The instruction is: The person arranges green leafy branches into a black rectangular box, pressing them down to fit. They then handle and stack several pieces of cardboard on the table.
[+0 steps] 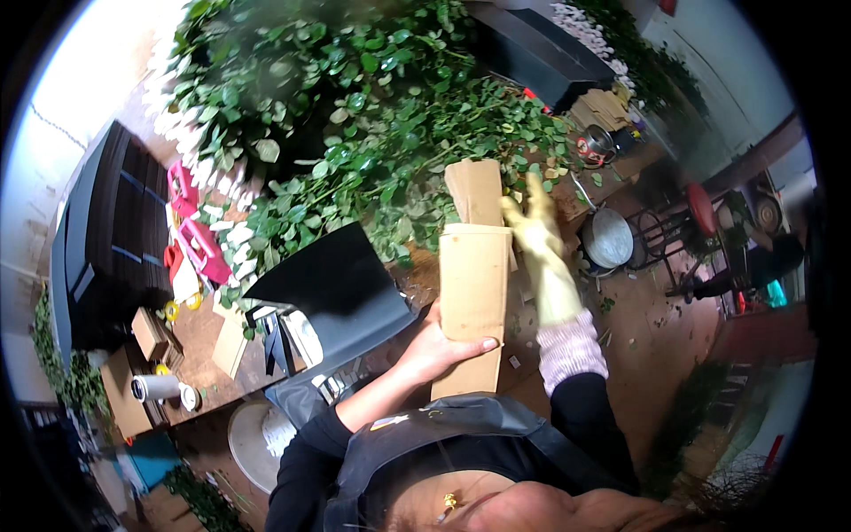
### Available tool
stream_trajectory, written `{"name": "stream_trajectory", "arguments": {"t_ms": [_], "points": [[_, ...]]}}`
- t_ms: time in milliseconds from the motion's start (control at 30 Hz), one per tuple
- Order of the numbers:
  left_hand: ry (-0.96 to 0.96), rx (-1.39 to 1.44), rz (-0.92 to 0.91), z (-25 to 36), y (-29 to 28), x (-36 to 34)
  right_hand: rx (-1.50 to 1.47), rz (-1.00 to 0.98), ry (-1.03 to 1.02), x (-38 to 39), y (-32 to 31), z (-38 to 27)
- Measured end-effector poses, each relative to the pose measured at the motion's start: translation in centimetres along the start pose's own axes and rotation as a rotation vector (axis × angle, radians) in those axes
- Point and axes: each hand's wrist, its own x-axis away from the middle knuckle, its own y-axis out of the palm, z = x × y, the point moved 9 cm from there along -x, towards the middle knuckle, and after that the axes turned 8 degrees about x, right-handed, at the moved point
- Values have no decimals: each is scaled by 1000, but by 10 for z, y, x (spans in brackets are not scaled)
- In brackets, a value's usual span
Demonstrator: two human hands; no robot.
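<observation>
My bare left hand (434, 348) grips a long folded piece of brown cardboard (474, 275) in front of my chest, with the thumb across its front. A crumpled upper part of brown cardboard (476, 191) sticks out above the folded edge. On its right side my right hand (537, 238), in a pale yellow glove, has its fingers spread and slightly blurred; whether it touches the cardboard is unclear. Beyond both hands, a large heap of leafy green stems (381, 151) covers the table.
A black sheet (341, 275) lies left of my left hand. Pink tools (202, 251), a white cylinder (156, 387) and a stack of dark sheets (124, 230) occupy the left side. At right are a metal pot (607, 238), a stool with a red seat (699, 209) and another person (767, 266).
</observation>
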Motion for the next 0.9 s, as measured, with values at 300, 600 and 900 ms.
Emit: {"name": "stream_trajectory", "arguments": {"t_ms": [300, 600, 900], "points": [[120, -730, -247, 31, 66, 39, -571, -330, -148, 220, -54, -71], [413, -623, -192, 38, 41, 95, -839, -351, -211, 264, -39, -109], [621, -789, -44, 56, -10, 176, -1199, -549, -359, 292, -38, -179]]}}
